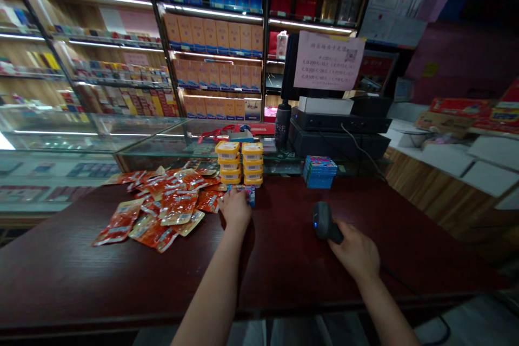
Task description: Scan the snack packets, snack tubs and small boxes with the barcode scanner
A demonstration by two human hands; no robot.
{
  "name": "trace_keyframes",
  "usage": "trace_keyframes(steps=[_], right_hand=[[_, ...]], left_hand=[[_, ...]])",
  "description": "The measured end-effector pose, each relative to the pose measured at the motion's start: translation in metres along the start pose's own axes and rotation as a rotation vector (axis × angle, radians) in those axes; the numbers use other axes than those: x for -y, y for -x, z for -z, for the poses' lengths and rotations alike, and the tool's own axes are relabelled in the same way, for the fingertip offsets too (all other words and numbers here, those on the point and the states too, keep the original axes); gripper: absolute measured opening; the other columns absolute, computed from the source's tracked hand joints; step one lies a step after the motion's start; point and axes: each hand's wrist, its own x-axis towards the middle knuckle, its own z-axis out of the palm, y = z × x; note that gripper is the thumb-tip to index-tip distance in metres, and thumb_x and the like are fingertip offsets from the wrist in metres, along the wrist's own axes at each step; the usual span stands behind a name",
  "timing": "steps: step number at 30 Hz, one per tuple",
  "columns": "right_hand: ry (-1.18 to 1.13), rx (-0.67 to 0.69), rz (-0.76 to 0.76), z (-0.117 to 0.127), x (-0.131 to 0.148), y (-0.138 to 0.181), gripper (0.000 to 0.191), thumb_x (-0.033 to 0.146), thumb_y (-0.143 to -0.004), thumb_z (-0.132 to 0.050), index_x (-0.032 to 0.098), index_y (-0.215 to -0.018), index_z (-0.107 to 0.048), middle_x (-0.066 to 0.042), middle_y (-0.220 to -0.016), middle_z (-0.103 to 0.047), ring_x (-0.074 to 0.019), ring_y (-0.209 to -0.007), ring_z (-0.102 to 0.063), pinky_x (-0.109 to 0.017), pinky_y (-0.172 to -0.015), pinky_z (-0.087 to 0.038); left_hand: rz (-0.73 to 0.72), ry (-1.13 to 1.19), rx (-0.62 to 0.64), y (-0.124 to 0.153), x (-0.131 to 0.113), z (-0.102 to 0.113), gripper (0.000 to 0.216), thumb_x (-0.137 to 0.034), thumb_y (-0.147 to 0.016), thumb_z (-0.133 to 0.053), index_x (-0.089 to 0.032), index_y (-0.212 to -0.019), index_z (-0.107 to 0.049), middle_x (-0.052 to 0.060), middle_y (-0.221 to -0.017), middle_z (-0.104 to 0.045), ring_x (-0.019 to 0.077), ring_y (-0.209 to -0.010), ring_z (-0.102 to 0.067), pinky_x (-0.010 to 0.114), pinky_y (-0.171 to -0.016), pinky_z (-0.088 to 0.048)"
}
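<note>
2 forearms [214, 281] | right fingers [345, 228] clamped: 1 scanner [322, 220] | left fingers [234, 196] at blue pack [252, 195], can't tell closure | 2 tub stacks [229, 163]

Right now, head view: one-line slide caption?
Right hand holds a handheld scanner; left hand is at a blue pack before stacked yellow tubs, orange pouches heaped alongside.

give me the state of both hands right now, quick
Left hand: at the small blue pack; whether it grips cannot be told.
Right hand: closed, holding the dark handheld scanner.
</note>
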Motion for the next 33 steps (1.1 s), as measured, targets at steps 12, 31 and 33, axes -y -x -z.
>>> trace_keyframes(steps=[12,31,33], right_hand=[[-0.020,-0.015,0.019,0.001,0.001,0.000,0.028,0.029,-0.085,-0.052,0.025,-0.112,-0.059,-0.002,-0.094,-0.070,-0.0189,-0.081,-0.066,-0.027,-0.065,-0.041],[-0.037,0.029,-0.004,-0.006,0.000,-0.004,0.031,0.025,-0.083,-0.055,0.026,-0.114,-0.059,-0.002,-0.097,-0.071,-0.0178,-0.083,-0.068,-0.026,-0.066,-0.043],[-0.041,0.041,-0.009,-0.005,0.000,-0.004,0.031,0.025,-0.083,-0.055,0.026,-0.114,-0.059,-0.002,-0.095,-0.071,-0.0184,-0.082,-0.068,-0.027,-0.066,-0.043]], left_hand=[[-0.189,0.197,-0.197,0.003,-0.013,-0.014,0.027,-0.016,-0.076,-0.052,-0.021,-0.094,-0.071,0.010,-0.109,-0.059,0.0282,-0.108,-0.049,0.043,-0.098,-0.037],[-0.852,0.251,-0.066,-0.066,-0.206,-0.032,0.040,-0.012,-0.090,-0.039,-0.014,-0.127,-0.053,0.016,-0.133,-0.053,0.0250,-0.124,-0.046,0.043,-0.104,-0.034],[-0.856,0.185,-0.070,-0.072,-0.216,-0.037,0.038,-0.012,-0.091,-0.037,-0.011,-0.123,-0.056,0.017,-0.130,-0.056,0.0259,-0.123,-0.047,0.045,-0.106,-0.030]])
